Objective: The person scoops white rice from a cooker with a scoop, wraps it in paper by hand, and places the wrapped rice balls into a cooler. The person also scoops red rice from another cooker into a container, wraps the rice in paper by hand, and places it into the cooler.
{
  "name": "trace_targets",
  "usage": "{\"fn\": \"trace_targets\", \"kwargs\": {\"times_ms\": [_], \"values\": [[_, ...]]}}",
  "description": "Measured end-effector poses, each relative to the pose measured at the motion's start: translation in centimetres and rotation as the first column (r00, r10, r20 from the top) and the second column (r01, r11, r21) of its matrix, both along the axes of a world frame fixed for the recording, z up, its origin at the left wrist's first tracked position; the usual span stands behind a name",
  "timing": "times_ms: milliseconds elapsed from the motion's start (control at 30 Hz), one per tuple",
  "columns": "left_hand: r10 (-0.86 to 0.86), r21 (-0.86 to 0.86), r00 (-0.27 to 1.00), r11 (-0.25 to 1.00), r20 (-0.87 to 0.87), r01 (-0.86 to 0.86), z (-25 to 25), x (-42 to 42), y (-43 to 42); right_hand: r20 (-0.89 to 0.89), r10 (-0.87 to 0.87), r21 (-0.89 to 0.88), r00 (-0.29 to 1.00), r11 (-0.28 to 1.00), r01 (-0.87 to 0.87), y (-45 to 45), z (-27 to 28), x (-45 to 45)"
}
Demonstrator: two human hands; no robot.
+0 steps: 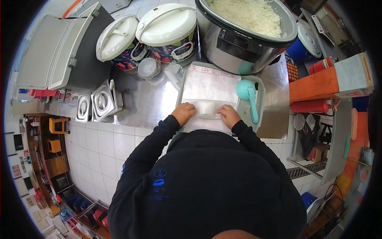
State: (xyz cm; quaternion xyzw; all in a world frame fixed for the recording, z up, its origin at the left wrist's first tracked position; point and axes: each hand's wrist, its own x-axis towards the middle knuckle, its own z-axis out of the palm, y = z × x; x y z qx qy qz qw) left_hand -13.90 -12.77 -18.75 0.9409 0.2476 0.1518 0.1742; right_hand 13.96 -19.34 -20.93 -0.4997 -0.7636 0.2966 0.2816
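On the near part of the pale tray (260, 109), a folded paper wrap (207, 108) lies between the left hand (183, 114) and right hand (230, 116), whose curled fingers (190, 108) pinch its 2 ends.

You see two hands, one left hand (183, 114) and one right hand (229, 116), with one paper bundle (207, 108) between them. Before you lie one tray (260, 104) and one turquoise scoop (252, 105). Far centre: one open cooker (238, 44). To its left, you count two flowered pots (164, 53), then one grey box (93, 47). Nearer left, two steel lids (104, 103); far right, one blue tub (296, 51).
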Motion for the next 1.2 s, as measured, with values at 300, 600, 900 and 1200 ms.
{"fn": "trace_targets", "kwargs": {"times_ms": [300,600,900,1200], "values": [[0.076,-0.297,0.997,0.952,0.023,-0.066,-0.6,0.8,0.1,0.096,0.025,0.022,0.995,0.999,-0.027,0.8,0.3,-1.2],[0.513,-0.260,0.858,0.824,-0.034,-0.503,0.4,2.8,3.2,0.243,-0.114,-0.251,0.963,0.952,0.176,6.2,0.9,-0.9],[0.450,-0.348,0.880,0.809,-0.153,-0.474,-1.6,3.2,2.0,0.366,-0.037,-0.289,0.930,0.945,0.151,6.6,-0.3,-1.3],[0.360,-0.395,0.903,0.814,-0.234,-0.427,-0.4,2.8,2.8,-0.080,-0.365,-0.780,0.927,0.603,0.170,5.2,1.5,-0.9]]}}
